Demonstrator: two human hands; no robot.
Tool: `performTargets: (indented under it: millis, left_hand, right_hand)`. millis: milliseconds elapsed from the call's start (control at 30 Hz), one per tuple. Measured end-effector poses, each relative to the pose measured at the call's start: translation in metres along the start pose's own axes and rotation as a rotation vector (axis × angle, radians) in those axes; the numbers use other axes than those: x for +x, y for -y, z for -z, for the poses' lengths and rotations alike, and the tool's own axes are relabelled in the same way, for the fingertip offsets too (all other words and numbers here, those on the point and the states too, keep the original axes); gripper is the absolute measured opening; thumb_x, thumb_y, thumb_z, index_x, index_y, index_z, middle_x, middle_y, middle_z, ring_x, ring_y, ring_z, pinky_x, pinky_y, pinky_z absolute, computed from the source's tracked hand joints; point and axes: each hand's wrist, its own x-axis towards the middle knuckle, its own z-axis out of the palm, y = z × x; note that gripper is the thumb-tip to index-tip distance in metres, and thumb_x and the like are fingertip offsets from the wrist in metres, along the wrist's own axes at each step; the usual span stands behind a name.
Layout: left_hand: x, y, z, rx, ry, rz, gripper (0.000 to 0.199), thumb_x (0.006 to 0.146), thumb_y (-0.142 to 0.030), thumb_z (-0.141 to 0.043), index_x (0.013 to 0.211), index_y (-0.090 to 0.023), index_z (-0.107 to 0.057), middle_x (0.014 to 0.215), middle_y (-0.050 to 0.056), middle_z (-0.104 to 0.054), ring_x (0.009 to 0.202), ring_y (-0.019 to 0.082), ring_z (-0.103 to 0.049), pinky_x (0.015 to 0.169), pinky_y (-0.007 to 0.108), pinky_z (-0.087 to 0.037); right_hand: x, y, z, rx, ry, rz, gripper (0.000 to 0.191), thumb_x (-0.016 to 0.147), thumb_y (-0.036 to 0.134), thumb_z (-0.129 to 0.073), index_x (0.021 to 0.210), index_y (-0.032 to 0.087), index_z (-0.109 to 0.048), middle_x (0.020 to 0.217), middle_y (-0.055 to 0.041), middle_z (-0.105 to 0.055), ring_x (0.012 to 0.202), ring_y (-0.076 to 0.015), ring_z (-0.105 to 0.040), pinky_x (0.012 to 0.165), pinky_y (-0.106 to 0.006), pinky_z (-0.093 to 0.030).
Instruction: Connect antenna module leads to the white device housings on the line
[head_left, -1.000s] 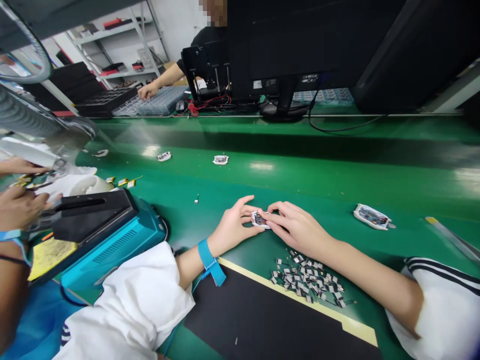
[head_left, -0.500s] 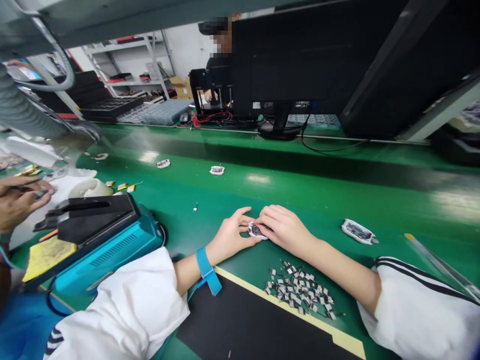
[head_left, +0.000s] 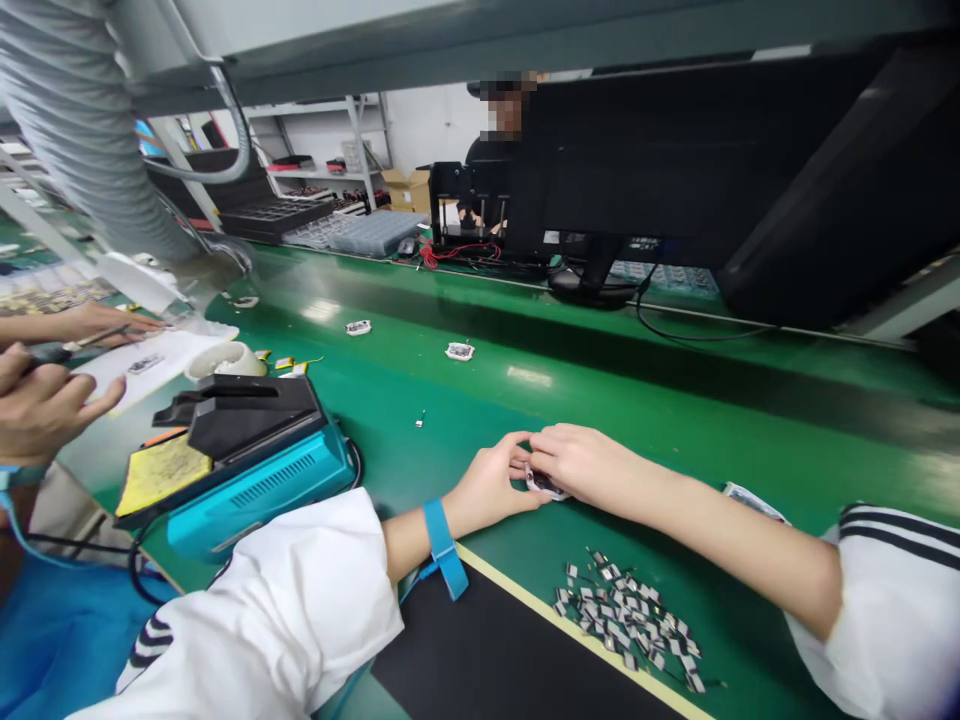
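My left hand point(head_left: 491, 485) wears a blue wrist strap point(head_left: 444, 550) and grips a small white device casing point(head_left: 546, 486) between thumb and fingers. Dark circuitry shows inside the casing. Over its top and right side, my right hand point(head_left: 585, 462) is closed with bent fingers pressed on it; my fingers hide part of the casing and anything small pinched there. Just below my hands lies a pile of small silver parts with short leads point(head_left: 630, 615). Another white casing point(head_left: 754, 500) sits beyond my right forearm, partly covered by it.
Left stands a teal soldering station point(head_left: 259, 500) with a yellow sponge point(head_left: 166, 475). A co-worker's hands point(head_left: 52, 400) work at the far left. More casings point(head_left: 459, 351) lie farther back. A black monitor point(head_left: 637, 170) rises behind the green bench point(head_left: 360, 385); a black mat point(head_left: 510, 650) lies in front.
The camera view has swung left, so things appear farther right. Both my hands stay at the casing, my right hand covering more of it. The co-worker's hands have moved apart.
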Motion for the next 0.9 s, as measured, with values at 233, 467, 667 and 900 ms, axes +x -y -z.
performTargets:
  millis: [233, 467, 667, 900]
  left_hand:
    - [0.0, 0.001, 0.0, 0.127, 0.028, -0.08, 0.065, 0.06, -0.013, -0.067, 0.117, -0.014, -0.035, 0.1, 0.009, -0.059, 0.087, 0.016, -0.06, 0.081, 0.029, -0.05]
    - [-0.006, -0.012, 0.008, 0.48, 0.024, -0.151, 0.031, 0.066, -0.022, -0.064, 0.096, -0.016, -0.055, 0.089, 0.003, -0.062, 0.077, 0.016, -0.058, 0.071, 0.026, -0.048]
    - [0.021, -0.006, 0.046, 0.692, -0.109, -0.07, 0.036, 0.067, -0.014, -0.061, 0.102, -0.018, -0.055, 0.101, 0.005, -0.061, 0.088, 0.022, -0.055, 0.082, 0.035, -0.042]
    - [0.087, 0.006, 0.073, 0.773, -0.268, 0.015, 0.044, 0.072, -0.013, -0.055, 0.115, -0.008, -0.045, 0.112, 0.015, -0.054, 0.092, 0.022, -0.056, 0.084, 0.034, -0.043]
  right_hand:
    - [0.086, -0.077, -0.007, 0.27, -0.017, -0.543, 0.034, 0.074, 0.025, -0.056, 0.105, 0.01, -0.053, 0.107, -0.0127, -0.051, 0.099, -0.0193, -0.049, 0.087, -0.032, -0.04]
    - [0.161, -0.093, -0.046, 0.327, -0.004, -0.647, 0.03, 0.083, 0.032, -0.045, 0.107, 0.014, -0.049, 0.106, -0.0064, -0.052, 0.091, -0.0148, -0.053, 0.077, -0.035, -0.046]
    - [0.097, -0.091, -0.019, 0.366, -0.103, -0.632, 0.038, 0.072, 0.04, -0.057, 0.096, 0.011, -0.056, 0.094, -0.006, -0.057, 0.085, -0.0157, -0.053, 0.075, -0.028, -0.043]
    - [-0.033, -0.027, -0.007, 0.465, -0.099, -0.643, 0.035, 0.063, 0.041, -0.062, 0.085, 0.014, -0.061, 0.077, -0.0038, -0.054, 0.067, -0.0135, -0.05, 0.061, -0.025, -0.04]
